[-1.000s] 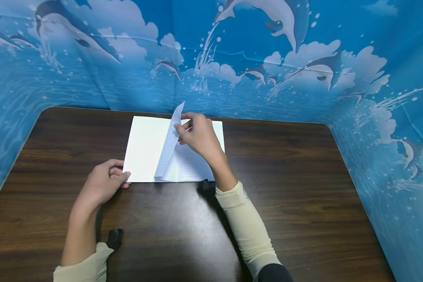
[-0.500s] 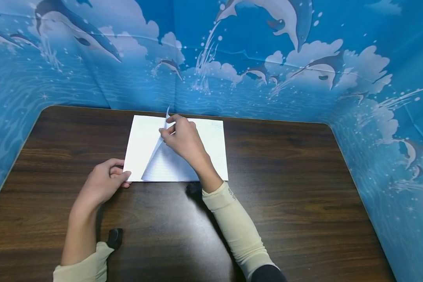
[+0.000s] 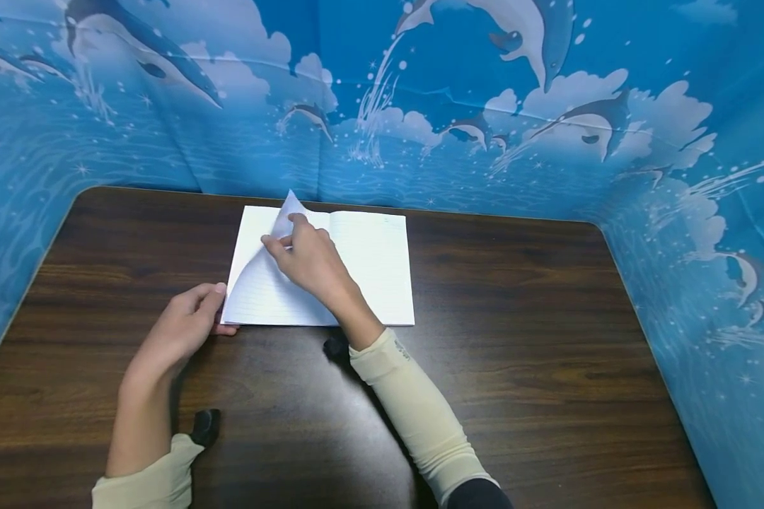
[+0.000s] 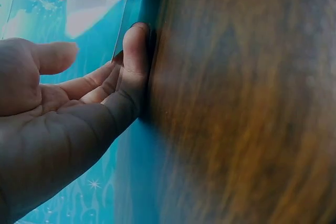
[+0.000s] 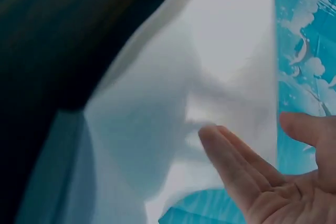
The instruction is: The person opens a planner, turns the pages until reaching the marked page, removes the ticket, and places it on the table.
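An open notebook (image 3: pixel 372 268) with white lined pages lies on the table near its far edge. One page (image 3: pixel 255 286) is swung over the left half, its upper corner lifted and curling. My right hand (image 3: pixel 308 258) lies against that page; in the right wrist view, the straight fingers (image 5: pixel 236 166) touch the paper with the thumb apart. At the notebook's lower left corner is my left hand (image 3: pixel 187 318), its thumb near the left edge and some fingers partly hidden by the notebook. In the left wrist view, the left thumb (image 4: pixel 58 57) stands away from the fingers.
The dark wood-grain table (image 3: pixel 516 339) extends around the notebook. Behind it and along the sides hangs a blue curtain (image 3: pixel 242 141) printed with dolphins. A small black object (image 3: pixel 206 428) is by the left sleeve, another (image 3: pixel 336 348) under the right wrist.
My right hand has moved left, carrying the page across the notebook onto the left side and uncovering the right page. The left thumb has lifted off the corner.
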The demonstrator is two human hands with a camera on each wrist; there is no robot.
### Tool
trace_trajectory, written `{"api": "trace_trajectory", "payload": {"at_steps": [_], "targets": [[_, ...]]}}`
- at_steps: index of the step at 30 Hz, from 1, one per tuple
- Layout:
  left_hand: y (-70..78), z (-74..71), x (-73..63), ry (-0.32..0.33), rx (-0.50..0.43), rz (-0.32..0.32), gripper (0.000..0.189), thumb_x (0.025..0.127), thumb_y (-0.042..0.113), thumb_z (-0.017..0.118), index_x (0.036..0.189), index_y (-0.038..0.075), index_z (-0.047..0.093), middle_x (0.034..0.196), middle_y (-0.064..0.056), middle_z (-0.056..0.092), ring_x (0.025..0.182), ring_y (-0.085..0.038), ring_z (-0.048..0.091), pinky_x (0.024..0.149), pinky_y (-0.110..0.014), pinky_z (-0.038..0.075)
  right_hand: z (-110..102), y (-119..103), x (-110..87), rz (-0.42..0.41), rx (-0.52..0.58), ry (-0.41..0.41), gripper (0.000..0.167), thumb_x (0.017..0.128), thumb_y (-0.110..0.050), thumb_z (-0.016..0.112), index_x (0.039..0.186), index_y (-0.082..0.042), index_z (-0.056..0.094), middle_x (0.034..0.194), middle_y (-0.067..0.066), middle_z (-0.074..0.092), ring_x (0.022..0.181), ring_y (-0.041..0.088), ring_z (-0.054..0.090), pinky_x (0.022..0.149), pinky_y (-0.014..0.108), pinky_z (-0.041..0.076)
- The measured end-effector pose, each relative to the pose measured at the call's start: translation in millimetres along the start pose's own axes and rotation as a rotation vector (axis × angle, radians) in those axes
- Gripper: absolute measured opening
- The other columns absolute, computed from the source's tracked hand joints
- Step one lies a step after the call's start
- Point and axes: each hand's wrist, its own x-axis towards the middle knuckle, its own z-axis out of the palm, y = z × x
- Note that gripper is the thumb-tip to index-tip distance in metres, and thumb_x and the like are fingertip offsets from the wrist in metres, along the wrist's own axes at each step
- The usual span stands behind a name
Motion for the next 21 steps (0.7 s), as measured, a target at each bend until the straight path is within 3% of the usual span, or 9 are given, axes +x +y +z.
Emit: {"api": "trace_trajectory", "payload": {"at_steps": [3,8,14,21], "targets": [[-0.8,-0.6,-0.1,-0.013,-0.023,-0.002,0.075,0.117,0.048,0.023,0.163,-0.011,0.027,0.142,-0.033,0.056,0.091,-0.006,0.073,0.089,-0.03,0.054,4.6,-0.1,-0.4,-0.014,-0.081,-0.07,0.065,0.108,-0.041,0.064,0.16,-0.006,0.048,0.131,0.004,0.079,0.13,0.017,0.07,0.108,0.034,0.054],[-2.2,0.1,0.7,-0.006,0.029,0.015,0.066,0.116,0.039,0.045,0.16,-0.009,0.035,0.137,-0.029,0.067,0.088,-0.006,0.075,0.091,-0.03,0.052,8.8,-0.4,-1.6,-0.037,-0.229,-0.173,0.059,0.106,-0.036,0.069,0.157,-0.01,0.054,0.141,0.004,0.072,0.129,0.019,0.069,0.105,0.032,0.055],[-2.5,2.6,1.8,0.008,0.047,0.071,0.056,0.113,0.016,0.055,0.156,-0.015,0.036,0.123,-0.028,0.071,0.082,-0.006,0.072,0.073,-0.02,0.055,9.3,-0.4,-1.3,-0.031,-0.261,-0.212,0.058,0.105,-0.035,0.072,0.156,-0.012,0.056,0.149,0.003,0.068,0.127,0.017,0.068,0.102,0.031,0.055],[-0.3,3.9,0.9,0.022,0.055,0.058,0.054,0.112,0.013,0.057,0.155,-0.015,0.038,0.12,-0.027,0.072,0.08,-0.006,0.07,0.07,-0.021,0.056,8.9,2.3,-0.4,-0.046,-0.251,-0.226,0.055,0.105,-0.034,0.071,0.153,-0.011,0.06,0.149,0.002,0.068,0.132,0.017,0.067,0.104,0.031,0.054]]}}
